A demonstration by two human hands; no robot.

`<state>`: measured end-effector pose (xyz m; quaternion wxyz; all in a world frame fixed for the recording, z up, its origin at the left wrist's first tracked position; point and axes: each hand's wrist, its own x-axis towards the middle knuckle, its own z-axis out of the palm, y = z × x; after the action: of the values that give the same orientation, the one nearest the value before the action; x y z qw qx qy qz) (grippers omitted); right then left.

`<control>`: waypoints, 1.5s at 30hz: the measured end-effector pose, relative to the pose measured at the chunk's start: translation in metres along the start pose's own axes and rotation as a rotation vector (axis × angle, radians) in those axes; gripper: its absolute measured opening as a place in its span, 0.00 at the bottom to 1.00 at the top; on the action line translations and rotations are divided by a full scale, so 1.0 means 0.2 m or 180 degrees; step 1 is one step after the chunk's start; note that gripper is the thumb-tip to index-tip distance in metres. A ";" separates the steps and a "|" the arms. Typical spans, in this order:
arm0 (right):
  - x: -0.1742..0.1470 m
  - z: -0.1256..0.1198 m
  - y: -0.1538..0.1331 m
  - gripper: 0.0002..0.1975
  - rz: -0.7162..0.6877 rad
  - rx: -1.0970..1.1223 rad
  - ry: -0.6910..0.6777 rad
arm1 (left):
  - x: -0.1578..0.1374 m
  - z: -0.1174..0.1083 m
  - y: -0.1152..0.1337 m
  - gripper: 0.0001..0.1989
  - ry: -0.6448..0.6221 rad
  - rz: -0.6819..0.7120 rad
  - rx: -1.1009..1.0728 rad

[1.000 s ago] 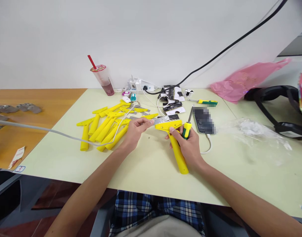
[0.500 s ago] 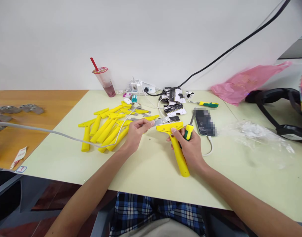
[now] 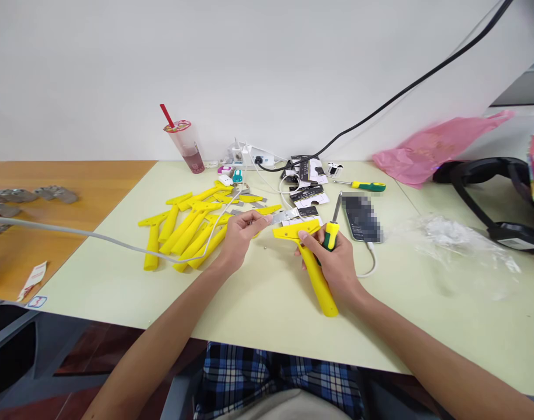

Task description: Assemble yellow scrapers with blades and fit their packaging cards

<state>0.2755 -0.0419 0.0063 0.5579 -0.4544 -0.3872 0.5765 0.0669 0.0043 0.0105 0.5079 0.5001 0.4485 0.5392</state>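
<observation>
My right hand (image 3: 334, 262) grips a yellow T-shaped scraper handle (image 3: 313, 265) and, in the same fist, a green-and-yellow screwdriver (image 3: 332, 227) that points away from me. My left hand (image 3: 241, 233) pinches a thin metal blade (image 3: 283, 217) by its left end. The blade lies just above and apart from the scraper's head. A tiny screw (image 3: 265, 247) rests on the table between my hands.
A pile of several yellow scraper handles (image 3: 183, 224) lies to the left, with loose blades. A grey cable (image 3: 96, 236) crosses the left side. A phone (image 3: 361, 216), a second screwdriver (image 3: 367, 186), a drink cup (image 3: 186, 146), a power strip (image 3: 249, 156), a pink bag (image 3: 428, 149) and crumpled clear plastic (image 3: 450, 236) surround the pale green table (image 3: 258, 291).
The blade has come off the scraper's head: my left hand has drawn it up and left. My right hand has lowered the scraper slightly toward me.
</observation>
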 end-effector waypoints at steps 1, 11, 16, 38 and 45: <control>0.00 0.00 0.00 0.30 0.0005 0.0000 -0.0030 | 0.00 0.00 0.00 0.19 -0.0064 -0.0024 -0.0009; 0.00 0.00 0.01 0.31 0.0123 -0.0032 -0.0034 | -0.03 0.03 0.05 0.23 -0.0411 -0.0075 0.0395; 0.00 0.00 0.01 0.33 0.0089 0.0066 0.0106 | -0.02 0.02 0.03 0.23 -0.0314 -0.0080 0.0149; 0.01 0.01 0.01 0.31 -0.0007 0.0059 0.0254 | -0.04 0.01 0.05 0.24 -0.0341 0.0126 0.0558; 0.01 0.00 0.01 0.30 -0.0045 0.0070 0.0274 | -0.06 0.04 0.07 0.24 -0.0289 0.0262 0.1240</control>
<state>0.2740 -0.0401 0.0041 0.5831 -0.4699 -0.3597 0.5567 0.0737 -0.0092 0.0237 0.3988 0.6306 0.5001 0.4395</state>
